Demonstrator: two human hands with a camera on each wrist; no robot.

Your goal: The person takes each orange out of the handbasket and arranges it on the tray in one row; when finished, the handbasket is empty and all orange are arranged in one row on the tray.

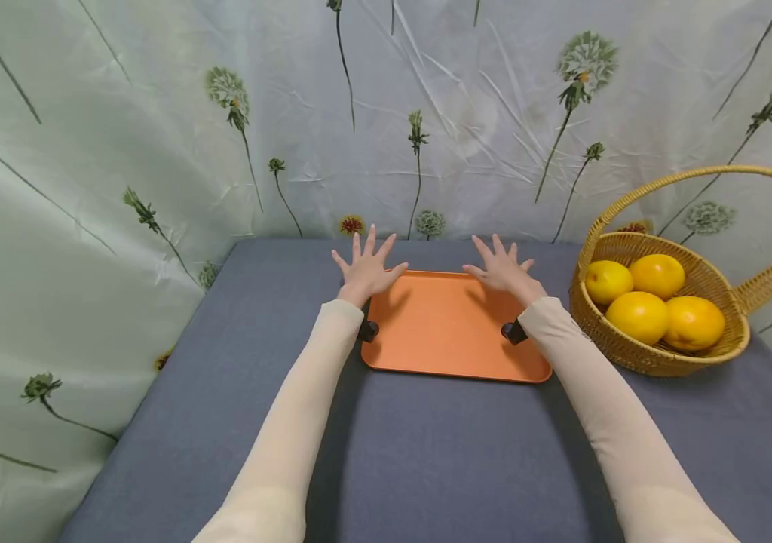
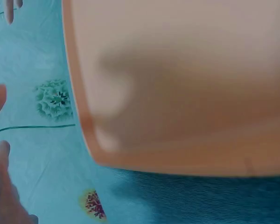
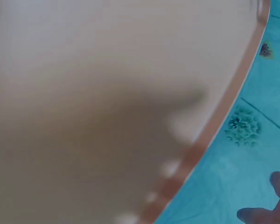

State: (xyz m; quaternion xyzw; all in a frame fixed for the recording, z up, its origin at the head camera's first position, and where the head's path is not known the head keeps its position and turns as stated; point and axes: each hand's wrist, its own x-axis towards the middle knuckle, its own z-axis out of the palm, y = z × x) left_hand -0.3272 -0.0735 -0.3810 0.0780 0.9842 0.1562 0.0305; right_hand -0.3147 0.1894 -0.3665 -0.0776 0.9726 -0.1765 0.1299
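An orange rectangular tray [image 1: 450,332] lies flat on the table, with nothing on it. Over its far left corner my left hand [image 1: 367,273] is spread, fingers pointing away and holding nothing. The right hand [image 1: 504,271] hovers near the far right edge, its fingers likewise splayed. Both hands cast shadows onto the tray. In the left wrist view the tray [image 2: 177,70] fills most of the picture, and part of the left hand [image 2: 7,196] shows at the left edge. Fingers of the right hand [image 3: 266,210] appear at the lower right of the right wrist view, beside the tray [image 3: 107,93].
To the right stands a wicker basket [image 1: 664,368] with a tall handle, holding several yellow-orange round fruits [image 1: 638,317]. A grey-blue cloth [image 1: 427,452] covers the table. Behind and to the left hangs a pale curtain [image 1: 359,173] printed with dandelions.
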